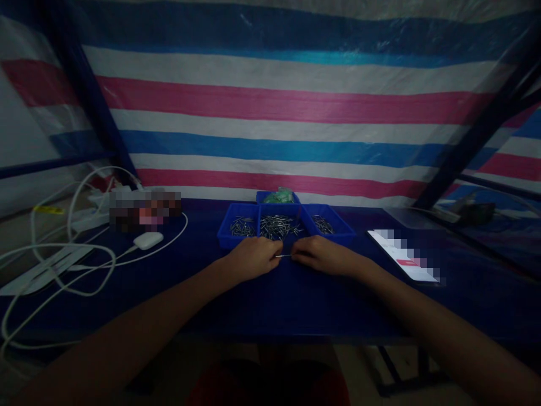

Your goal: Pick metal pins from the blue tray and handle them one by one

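Note:
My left hand and my right hand meet just in front of the blue bins, fingers closed in pinches. Between their fingertips runs a thin metal rod, roughly level, one end at each hand. Its exact kind is too small to make out. Behind the hands stand a left blue bin, a middle blue bin and a right blue bin. Each contains a heap of small, thin metal pieces. My knuckles partly cover the front of the middle bin.
A fourth blue bin with green-wrapped items sits at the back. On the right lies a lit tablet or phone. Loose white cables and a white charger occupy the left. Striped sheeting hangs behind the blue table.

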Motion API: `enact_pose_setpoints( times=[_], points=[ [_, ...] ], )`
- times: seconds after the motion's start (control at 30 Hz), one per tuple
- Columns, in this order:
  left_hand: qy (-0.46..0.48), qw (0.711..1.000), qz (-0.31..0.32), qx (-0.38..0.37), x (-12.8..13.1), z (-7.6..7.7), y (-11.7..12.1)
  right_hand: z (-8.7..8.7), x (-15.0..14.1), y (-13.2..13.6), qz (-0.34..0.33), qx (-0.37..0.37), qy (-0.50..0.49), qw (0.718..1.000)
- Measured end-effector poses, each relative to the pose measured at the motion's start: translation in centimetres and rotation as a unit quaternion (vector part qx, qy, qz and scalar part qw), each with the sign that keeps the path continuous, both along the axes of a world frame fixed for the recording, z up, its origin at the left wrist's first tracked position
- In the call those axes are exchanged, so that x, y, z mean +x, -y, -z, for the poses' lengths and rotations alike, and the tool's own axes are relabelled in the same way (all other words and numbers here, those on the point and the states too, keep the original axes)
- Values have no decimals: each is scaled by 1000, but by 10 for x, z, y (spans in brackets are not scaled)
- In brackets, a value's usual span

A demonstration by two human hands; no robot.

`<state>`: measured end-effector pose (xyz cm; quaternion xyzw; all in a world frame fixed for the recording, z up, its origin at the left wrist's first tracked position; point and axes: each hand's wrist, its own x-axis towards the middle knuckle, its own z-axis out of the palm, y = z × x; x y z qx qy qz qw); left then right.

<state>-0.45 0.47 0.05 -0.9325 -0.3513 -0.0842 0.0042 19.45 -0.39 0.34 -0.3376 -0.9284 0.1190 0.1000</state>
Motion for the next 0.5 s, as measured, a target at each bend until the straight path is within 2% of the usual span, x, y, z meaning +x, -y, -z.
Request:
enact_pose_setpoints(
  times=[0.27, 0.5],
  points=[
    [5, 1000, 4, 3, -1, 0, 0, -1, 0, 3, 5, 15, 2, 1000],
    [-17, 1000, 7, 25, -1, 6, -2, -5, 4, 3, 27, 21, 12, 999]
  ],
)
